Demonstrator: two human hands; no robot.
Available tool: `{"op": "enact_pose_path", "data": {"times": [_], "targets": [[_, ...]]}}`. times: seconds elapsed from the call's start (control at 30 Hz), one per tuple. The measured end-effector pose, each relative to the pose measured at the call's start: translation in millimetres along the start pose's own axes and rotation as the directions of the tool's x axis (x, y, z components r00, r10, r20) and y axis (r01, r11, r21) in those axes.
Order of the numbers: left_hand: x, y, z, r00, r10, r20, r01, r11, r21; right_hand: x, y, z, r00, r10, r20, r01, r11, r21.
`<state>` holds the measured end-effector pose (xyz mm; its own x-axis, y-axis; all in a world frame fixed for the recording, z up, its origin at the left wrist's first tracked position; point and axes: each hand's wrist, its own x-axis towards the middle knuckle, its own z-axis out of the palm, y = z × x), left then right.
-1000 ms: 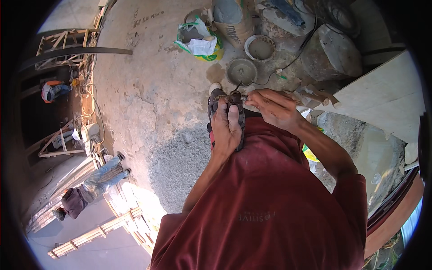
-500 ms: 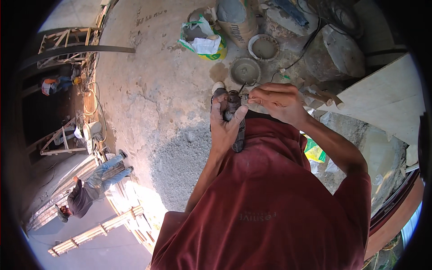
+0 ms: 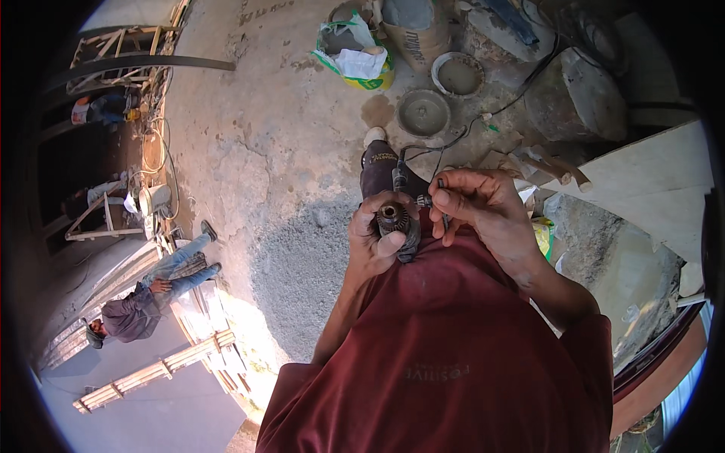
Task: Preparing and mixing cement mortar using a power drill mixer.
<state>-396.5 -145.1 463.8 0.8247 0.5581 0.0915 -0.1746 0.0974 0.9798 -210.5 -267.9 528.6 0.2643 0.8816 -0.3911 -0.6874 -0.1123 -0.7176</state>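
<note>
My left hand [image 3: 368, 245] is wrapped round a dark power drill, thumb across its body. The drill's toothed chuck [image 3: 393, 217] points up toward me, its centre hole visible with no bit in it. Between the fingertips of my right hand [image 3: 487, 211] is a chuck key [image 3: 424, 201] with a small toothed head and a dark crossbar. Its head is just right of the chuck, seemingly apart from it. A black cable [image 3: 457, 138] runs from near the drill toward the far right. My fingers hide most of the drill body.
Two round basins of grey mix [image 3: 423, 113] [image 3: 458, 75] stand ahead, beside an open white-green sack [image 3: 362, 64] and a paper bag [image 3: 415, 34]. A pale board [image 3: 634, 170] lies right, near wood offcuts [image 3: 555, 167]. Grey gravel [image 3: 302, 257] covers ground at left. A person [image 3: 140, 309] is farther left.
The drill has come closer to me and its chuck now faces up more. My right hand has moved down with the chuck key, which has come away from the chuck's side.
</note>
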Motion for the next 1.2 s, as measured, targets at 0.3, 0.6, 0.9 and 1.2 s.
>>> {"op": "enact_pose_path", "data": {"times": [0.3,0.6,0.9,1.2], "targets": [[5.7,-25.7,-35.6,0.973,-0.231,0.013,0.207,0.841,-0.5,21.7,12.3,25.5,0.995,0.083,0.057,-0.086,0.996,0.038],[-5.6,-42.0,-48.4,0.978,-0.176,0.113,0.204,0.678,-0.706,33.7,19.6,38.8,0.988,0.116,0.099,-0.119,0.992,0.027],[0.0,-34.2,-48.6,0.96,-0.151,0.234,0.276,0.628,-0.727,34.3,11.7,34.7,0.937,0.326,0.123,-0.342,0.93,0.135],[9.2,-35.8,-34.7,0.975,-0.168,0.146,0.222,0.675,-0.703,33.2,2.6,28.4,0.979,0.181,0.093,-0.163,0.971,-0.173]]}}
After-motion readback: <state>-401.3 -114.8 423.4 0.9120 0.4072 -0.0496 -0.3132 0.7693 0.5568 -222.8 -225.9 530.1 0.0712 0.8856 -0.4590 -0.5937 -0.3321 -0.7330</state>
